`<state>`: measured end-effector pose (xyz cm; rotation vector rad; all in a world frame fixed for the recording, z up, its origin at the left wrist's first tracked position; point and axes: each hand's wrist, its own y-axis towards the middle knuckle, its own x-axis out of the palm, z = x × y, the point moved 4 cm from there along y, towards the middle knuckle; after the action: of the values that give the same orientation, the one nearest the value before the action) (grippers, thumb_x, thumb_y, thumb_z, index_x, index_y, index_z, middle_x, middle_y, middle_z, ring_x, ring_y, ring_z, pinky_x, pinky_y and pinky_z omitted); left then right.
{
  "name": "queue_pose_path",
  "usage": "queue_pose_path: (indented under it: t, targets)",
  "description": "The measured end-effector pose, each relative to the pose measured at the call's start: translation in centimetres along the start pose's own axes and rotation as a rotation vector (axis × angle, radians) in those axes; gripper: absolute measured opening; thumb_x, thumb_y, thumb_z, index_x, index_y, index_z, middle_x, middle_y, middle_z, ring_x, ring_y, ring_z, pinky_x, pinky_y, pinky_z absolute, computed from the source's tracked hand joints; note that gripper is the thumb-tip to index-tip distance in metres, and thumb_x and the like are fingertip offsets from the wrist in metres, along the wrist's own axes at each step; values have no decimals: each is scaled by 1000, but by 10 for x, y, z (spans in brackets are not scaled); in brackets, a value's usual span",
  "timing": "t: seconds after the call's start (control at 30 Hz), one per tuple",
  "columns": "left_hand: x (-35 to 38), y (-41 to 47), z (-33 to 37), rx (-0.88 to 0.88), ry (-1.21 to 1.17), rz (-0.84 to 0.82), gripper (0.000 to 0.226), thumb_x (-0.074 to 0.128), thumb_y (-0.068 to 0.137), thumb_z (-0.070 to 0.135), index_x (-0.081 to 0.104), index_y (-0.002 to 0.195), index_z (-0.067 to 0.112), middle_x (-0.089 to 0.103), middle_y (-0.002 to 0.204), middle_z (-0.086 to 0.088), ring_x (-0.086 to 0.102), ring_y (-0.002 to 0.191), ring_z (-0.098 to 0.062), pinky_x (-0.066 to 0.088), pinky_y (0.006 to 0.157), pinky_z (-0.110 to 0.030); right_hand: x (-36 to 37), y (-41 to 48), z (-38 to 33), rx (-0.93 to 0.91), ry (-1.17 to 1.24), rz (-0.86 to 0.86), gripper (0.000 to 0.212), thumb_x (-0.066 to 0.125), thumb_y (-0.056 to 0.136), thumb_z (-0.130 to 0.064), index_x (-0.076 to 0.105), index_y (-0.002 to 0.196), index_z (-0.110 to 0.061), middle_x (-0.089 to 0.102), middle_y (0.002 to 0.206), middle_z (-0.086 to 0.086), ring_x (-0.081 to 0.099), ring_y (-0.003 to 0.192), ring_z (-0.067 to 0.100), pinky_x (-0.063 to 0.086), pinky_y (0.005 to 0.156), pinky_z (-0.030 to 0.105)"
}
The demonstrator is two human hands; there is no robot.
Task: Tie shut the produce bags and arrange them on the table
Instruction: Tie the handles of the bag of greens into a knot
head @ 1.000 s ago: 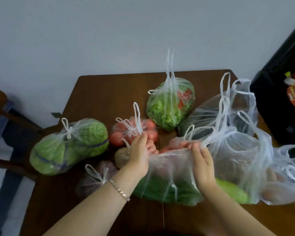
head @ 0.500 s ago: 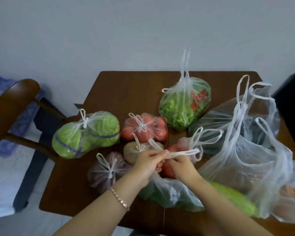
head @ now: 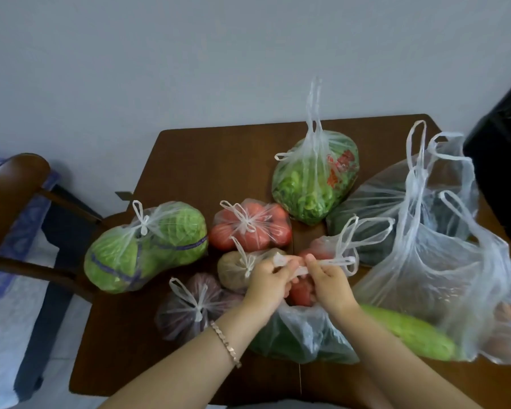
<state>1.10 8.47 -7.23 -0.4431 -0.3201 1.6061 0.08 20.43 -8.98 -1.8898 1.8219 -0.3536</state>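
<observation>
While the knot is unmade: both hands work near the middle of the table (head: pixel 219 160); bearings below are read from them, 12 o'clock being the far wall.
Chair (head: pixel 12 184): 9 o'clock, off the table's left edge, well apart.
Tied bags, left side: cabbage bag (head: pixel 146 246) at 9 to 10 o'clock; purple bag (head: pixel 195 305) at 8, just beside the left wrist; brown bag (head: pixel 236 267) at 10, against the left knuckles; tomato bag (head: pixel 251 225) at 11.
Left hand (head: pixel 267 281): fingers curled, pinching one handle strip (head: pixel 281 261).
Open bag (head: pixel 304 335): body at 6 o'clock, under and between the wrists, with red produce showing in its mouth; the handles run from 9 to 3 o'clock.
Right hand (head: pixel 331 281): pinching the other handle, whose loop (head: pixel 341 261) juts toward 3.
Nearer hand: neither, since the bag sits evenly between them.
Next move, as a judgement: crossing the handles needs sideways room, which the brown bag crowds on the left.
Right side: greens bag (head: pixel 313 184) at 12 to 1; dark bag (head: pixel 375 208) at 2; loose bag (head: pixel 425 276) at 3; long green gourd (head: pixel 410 332) at 4, beside the right forearm.
Open room: bare wood at 11 to 12 toward the far edge, and at 7 toward the near edge.
</observation>
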Motion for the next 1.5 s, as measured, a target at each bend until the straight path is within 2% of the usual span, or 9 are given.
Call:
queue_pose_path:
  t: [0.17,0.27,0.4,0.67,0.87,1.0,1.1,1.2,1.5]
  targets:
    - [7,-13,12,585,594,-155,25,50,89,12,68,105,10,66,98,-6,58,91,-12,43,80,-16,-3,7,2,42,-197,69,8,55,84,-1,58,79,-8,58,71,4,55,68,18,44,60,19]
    - [0,-9,10,593,614,-54,24,51,89,11,68,106,10,67,102,-7,60,96,-14,41,83,-15,-4,-1,-3,-97,-327,117,31,66,78,-9,56,107,-12,61,82,3,57,77,15,40,70,23]
    - [-10,-1,3,429,444,63,18,56,90,15,71,97,9,71,94,-3,59,86,-1,38,75,1,4,-12,-1,-118,-264,-94,38,53,88,-11,62,52,-23,56,45,-10,48,48,1,39,55,19]
    - [-6,3,-26,-135,-8,29,22,53,91,14,64,72,12,59,57,-3,56,52,-13,48,54,-18,3,-24,0,-211,155,-328,36,56,74,20,68,99,-3,74,76,5,70,79,10,54,72,17]
    - [-4,2,-33,-446,-408,71,36,39,98,27,60,79,5,63,80,-11,61,74,-19,49,64,-27,3,-25,-3,-263,8,-82,36,51,91,-10,69,62,-22,68,62,-8,62,63,1,49,63,13]
    - [-11,9,-42,-558,-953,198,31,34,99,23,52,110,1,55,102,-14,54,114,-31,44,92,-37,6,-23,13,15,578,-149,43,32,98,-16,42,56,-11,49,57,3,55,52,11,52,59,21]
    - [-28,22,-53,-534,-1102,284,31,28,101,22,50,85,7,57,55,-9,64,52,-16,51,55,-13,-13,-17,35,153,605,-28,43,34,97,-18,34,55,-13,34,51,1,34,50,15,36,62,28]
    - [-50,27,-69,-553,-828,356,36,34,99,20,41,66,9,35,45,-1,27,20,-5,26,29,-11,-34,-14,50,151,294,70,42,37,96,-16,35,54,-14,31,54,3,29,52,15,28,55,28]
    - [-19,3,-41,-174,8,-352,32,45,95,26,72,83,14,59,89,-21,45,49,-9,37,54,-24,1,-8,-3,-141,58,-115,34,47,93,-27,66,69,-13,61,52,-3,57,48,7,48,51,15]
